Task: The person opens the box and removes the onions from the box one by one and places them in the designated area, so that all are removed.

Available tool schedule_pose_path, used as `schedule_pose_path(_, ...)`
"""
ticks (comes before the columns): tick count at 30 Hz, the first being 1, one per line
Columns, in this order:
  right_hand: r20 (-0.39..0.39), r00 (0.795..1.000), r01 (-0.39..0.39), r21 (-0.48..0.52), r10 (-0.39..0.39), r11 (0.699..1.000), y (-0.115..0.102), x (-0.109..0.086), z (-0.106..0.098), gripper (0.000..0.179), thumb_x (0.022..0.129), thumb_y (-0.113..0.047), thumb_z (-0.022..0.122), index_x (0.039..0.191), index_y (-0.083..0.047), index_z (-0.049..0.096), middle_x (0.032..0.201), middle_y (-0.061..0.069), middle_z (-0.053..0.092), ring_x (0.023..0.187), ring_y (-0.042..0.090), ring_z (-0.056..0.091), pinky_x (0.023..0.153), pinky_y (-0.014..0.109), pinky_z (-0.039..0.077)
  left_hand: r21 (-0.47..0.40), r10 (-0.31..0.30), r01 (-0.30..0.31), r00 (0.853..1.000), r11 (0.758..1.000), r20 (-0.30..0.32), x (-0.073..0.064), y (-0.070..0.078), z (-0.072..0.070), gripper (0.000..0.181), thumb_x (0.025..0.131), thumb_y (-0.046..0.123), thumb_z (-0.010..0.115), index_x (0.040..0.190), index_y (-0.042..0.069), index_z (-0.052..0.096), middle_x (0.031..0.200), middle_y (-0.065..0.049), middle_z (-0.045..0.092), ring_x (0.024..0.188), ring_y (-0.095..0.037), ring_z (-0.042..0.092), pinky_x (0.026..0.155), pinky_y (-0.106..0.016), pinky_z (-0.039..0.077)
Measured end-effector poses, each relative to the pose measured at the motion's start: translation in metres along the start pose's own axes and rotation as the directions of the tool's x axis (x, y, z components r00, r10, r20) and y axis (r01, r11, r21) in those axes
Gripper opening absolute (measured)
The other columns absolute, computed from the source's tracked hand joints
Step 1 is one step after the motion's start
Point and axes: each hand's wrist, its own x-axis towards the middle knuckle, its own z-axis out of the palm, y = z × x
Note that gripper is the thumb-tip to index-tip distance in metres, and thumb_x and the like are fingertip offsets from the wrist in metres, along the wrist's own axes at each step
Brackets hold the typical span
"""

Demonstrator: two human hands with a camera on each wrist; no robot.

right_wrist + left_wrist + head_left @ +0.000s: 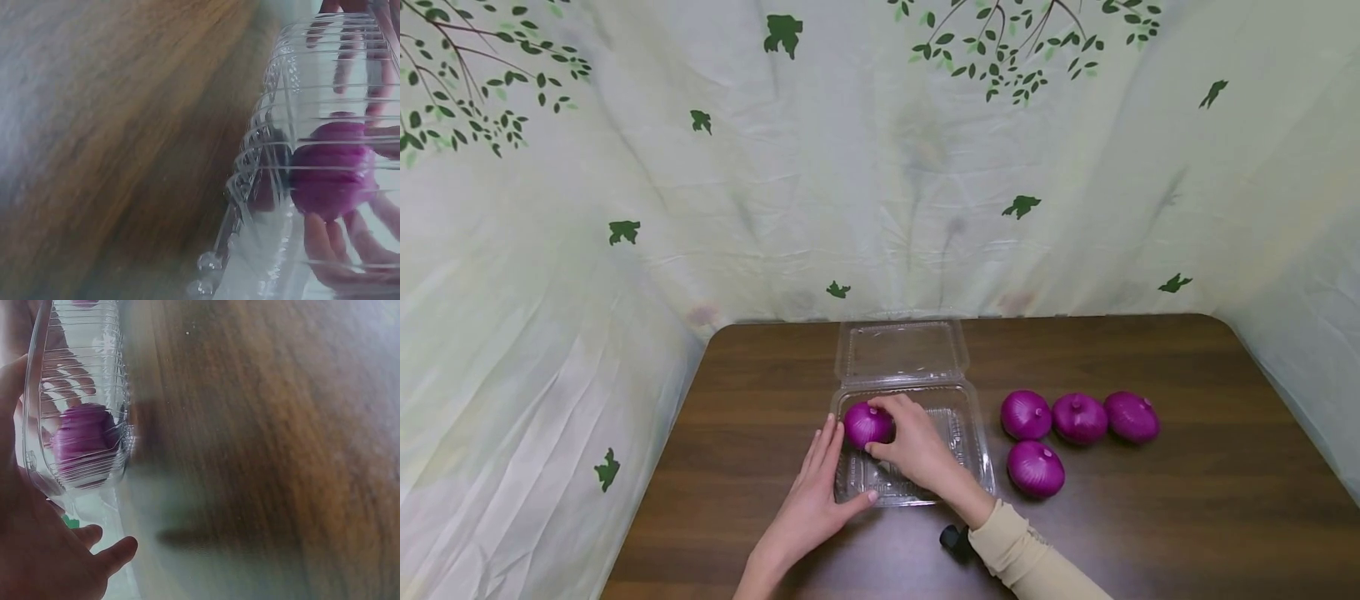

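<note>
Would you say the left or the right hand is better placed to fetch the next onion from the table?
Probably the right hand: it holds an onion in the clamshell box, nearer the four loose onions. The left hand steadies the box's far side.

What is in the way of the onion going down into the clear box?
Nothing visible. The right hand holds the purple onion inside the open clear box already, at its far left corner, while the left hand rests against the box's side.
</note>
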Motion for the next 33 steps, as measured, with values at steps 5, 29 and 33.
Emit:
schedule_pose_path(5,0.009,0.999,-0.035,0.001,0.035,0.999,-0.001,0.000,0.003,0.059,0.076,-0.031,0.086,0.128,-0.014,0.063,0.121,0.005,0.056,0.107,0.024,0.056,0.086,0.041,0.052,0.001,0.001,-0.001,1.000,1.000,0.000,0.000,0.000,0.000,0.111,0.079,0.067,0.068,0.160,0.016,0.011,0.165,0.005,-0.003,0.149,-0.032,0.003,0.112,-0.061,0.019)
schedule_pose_path(29,0.123,0.991,-0.053,0.044,0.047,0.998,-0.003,-0.004,0.007,0.073,0.066,-0.027,0.089,0.132,-0.012,0.060,0.115,0.004,0.051,0.100,0.021,0.055,0.083,0.038,0.051,0.007,-0.003,0.003,1.000,1.000,-0.007,0.001,0.001,0.000,0.110,0.079,0.066,0.069,0.159,0.014,0.015,0.165,0.003,-0.002,0.149,-0.035,0.004,0.110,-0.064,0.019)
schedule_pose_path(33,0.126,0.991,-0.050,0.059,0.042,0.997,-0.002,-0.005,0.006,0.073,0.066,-0.025,0.089,0.132,-0.013,0.060,0.116,0.005,0.053,0.102,0.021,0.055,0.083,0.037,0.051,0.007,-0.002,0.002,1.000,1.000,-0.009,0.000,0.001,0.001,0.110,0.079,0.065,0.070,0.159,0.014,0.014,0.165,0.004,-0.002,0.149,-0.035,0.004,0.111,-0.064,0.019)
